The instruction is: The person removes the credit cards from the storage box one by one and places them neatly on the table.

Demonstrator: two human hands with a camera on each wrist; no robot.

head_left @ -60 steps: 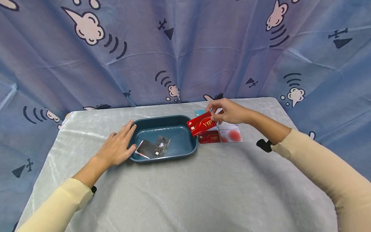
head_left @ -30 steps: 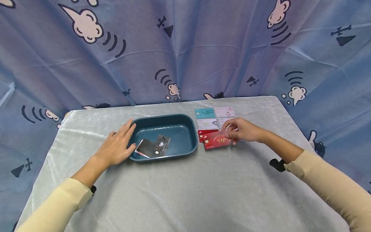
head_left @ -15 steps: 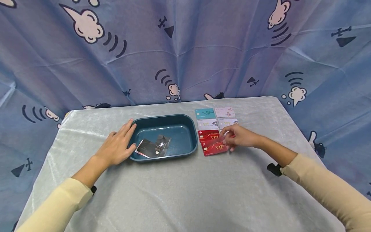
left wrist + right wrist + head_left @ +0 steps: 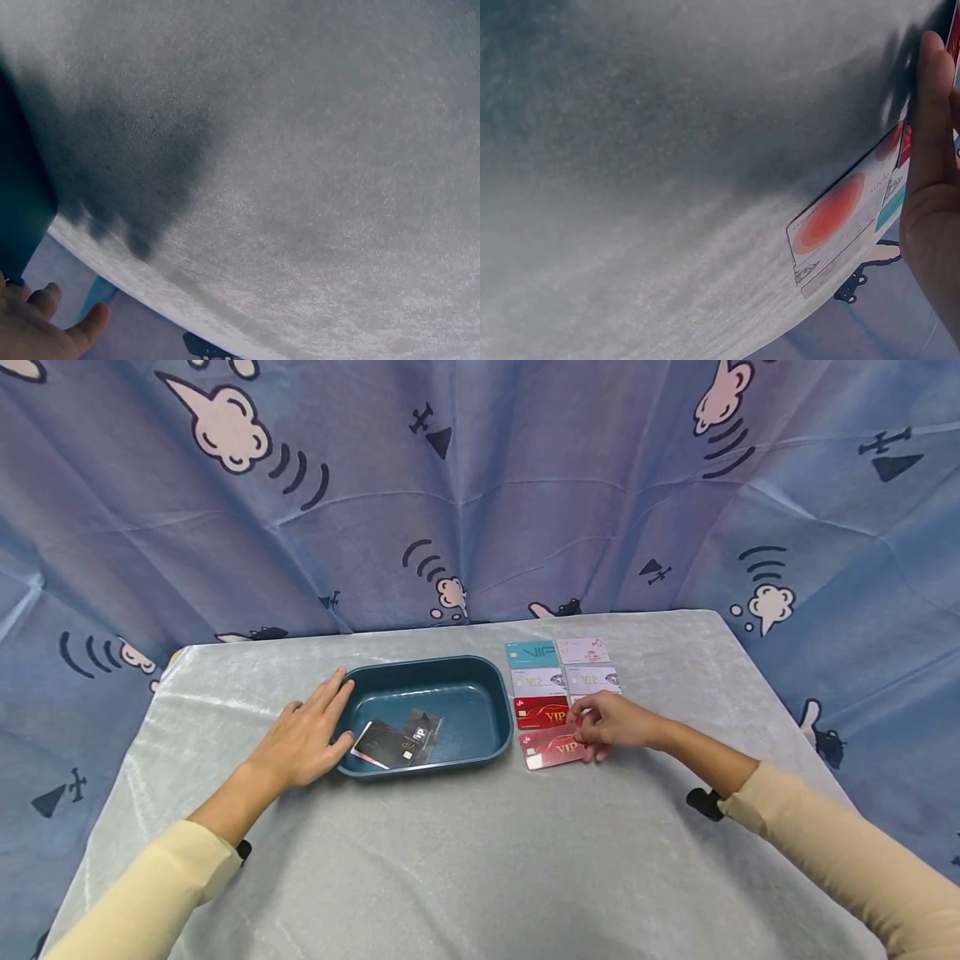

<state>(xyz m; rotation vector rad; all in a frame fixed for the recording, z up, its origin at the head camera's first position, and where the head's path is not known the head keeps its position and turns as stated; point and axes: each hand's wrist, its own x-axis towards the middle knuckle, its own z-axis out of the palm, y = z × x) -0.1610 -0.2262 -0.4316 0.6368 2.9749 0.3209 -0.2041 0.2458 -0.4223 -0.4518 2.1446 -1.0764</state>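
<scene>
My right hand [image 4: 618, 723] pinches the right end of a red VIP card [image 4: 546, 752], just in front of another red VIP card [image 4: 531, 713] lying on the table. Whether the pinched card touches the cloth I cannot tell. A white card with a red circle [image 4: 831, 213] shows in the right wrist view; from the head it is mostly hidden by this hand. My left hand [image 4: 306, 739], fingers extended, rests on the left rim of a dark teal tray [image 4: 472, 727]. Inside the tray lie a black VIP card [image 4: 384, 743] and a dark card in a clear sleeve [image 4: 425, 728].
Behind the red cards lie a teal VIP card [image 4: 532, 654], a pink card [image 4: 585, 650] and two white cards, one marked VIP [image 4: 534, 682], in two columns. The pale cloth-covered table [image 4: 465, 860] meets a blue patterned curtain [image 4: 465, 485] at the back.
My right hand has carried the red card from beside the tray's right rim down to the right, then slightly nearer, in front of the other red card. The left hand stays put.
</scene>
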